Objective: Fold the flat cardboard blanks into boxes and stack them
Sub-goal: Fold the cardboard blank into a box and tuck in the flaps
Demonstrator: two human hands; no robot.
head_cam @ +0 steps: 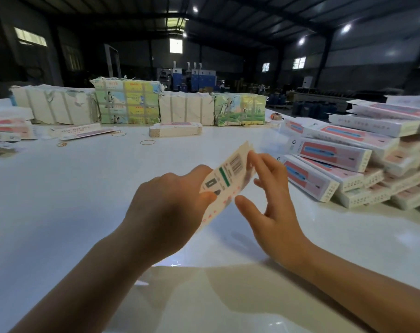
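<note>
Item, as I see it from the head camera: a dim hall with a dark truss roof, small bright windows and blue machines far behind the white table (88,188), whose glossy top fills most of the view. Beyond the blank along the table's far edge stands a row of wrapped bundles (127,102), some plain, some printed in green and yellow. Right of the blank, a sloping heap of folded boxes (343,164), white with pink and blue panels, is cut off by the frame edge. Beyond the blank lies a short stack of flat blanks (175,129), with loose rubber bands (147,142) just before it; further blanks at the far left are blurred. The blank (228,179) is held in the air above the table's middle, its long axis running from lower left up to the far right, barcode face toward me, far tip tilted upward. My left hand (165,212) pinches its near end, thumb on the printed face. My right hand (271,207) is spread, fingers straight, fingertips (252,156) touching the blank's right edge. The print is too small to read.
</note>
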